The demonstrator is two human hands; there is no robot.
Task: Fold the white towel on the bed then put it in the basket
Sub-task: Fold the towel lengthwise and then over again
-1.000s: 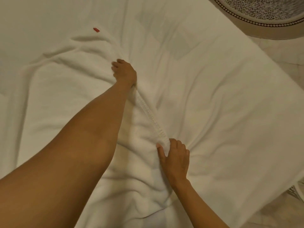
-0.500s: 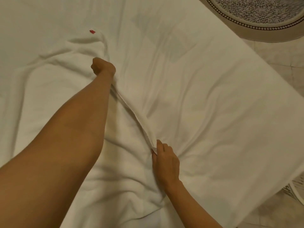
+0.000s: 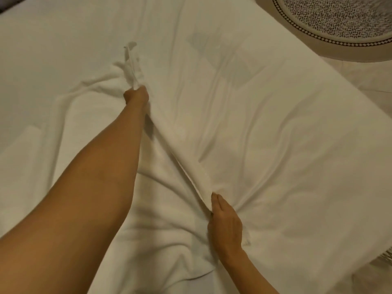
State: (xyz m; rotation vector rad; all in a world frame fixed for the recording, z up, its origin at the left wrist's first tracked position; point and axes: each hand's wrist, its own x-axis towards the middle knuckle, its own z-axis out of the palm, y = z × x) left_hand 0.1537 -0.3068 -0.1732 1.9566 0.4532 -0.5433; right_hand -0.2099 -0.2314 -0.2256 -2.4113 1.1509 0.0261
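Observation:
A white towel (image 3: 165, 209) lies rumpled on the white bed (image 3: 275, 134), spread from the left side toward me. My left hand (image 3: 136, 95) is closed on the towel's far corner, and a strip of it sticks up past my fist. My right hand (image 3: 224, 221) grips the near end of the same hemmed edge, which runs taut between both hands. A white wire basket (image 3: 385, 256) shows only as a sliver at the right edge, below the bed.
A round patterned rug (image 3: 331, 20) lies on the pale tiled floor (image 3: 369, 77) at the top right, beyond the bed's edge. The bed's corner ends at the lower right, close to the basket.
My left hand closed into a fist on the towel's far corner and pulled it up, hiding the red tag. My right hand kept hold of the near edge, now stretched taut.

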